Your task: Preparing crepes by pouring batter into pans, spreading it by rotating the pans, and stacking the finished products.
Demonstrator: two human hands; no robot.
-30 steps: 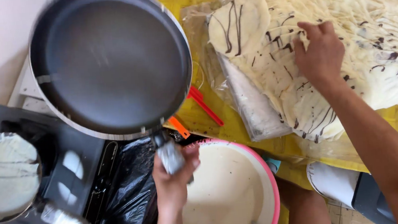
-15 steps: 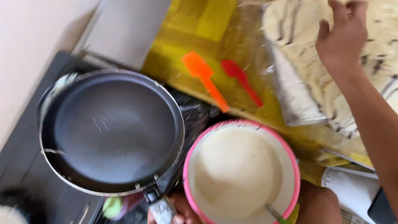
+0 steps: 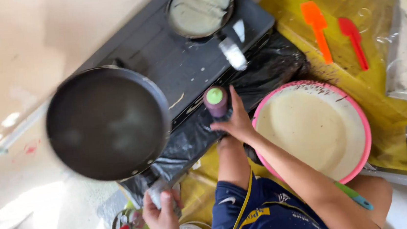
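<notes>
Over yellow floor matting [image 3: 390,113], the left hand [image 3: 162,216] is gripping a frying pan's [image 3: 106,123] handle while the right hand [image 3: 236,121] is seemingly clasping a green-capped bottle [image 3: 216,101].

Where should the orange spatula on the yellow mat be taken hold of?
Grip the orange spatula by its narrow handle, the end nearer the pink bowl, coming straight down from above. It lies flat, its wide blade pointing away, and the red spatula lies close alongside, so a sideways approach is cramped.

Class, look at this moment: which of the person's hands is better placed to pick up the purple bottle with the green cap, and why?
Right. The right hand already touches the purple bottle, while the left hand is busy gripping the handle of the dark pan.
</notes>
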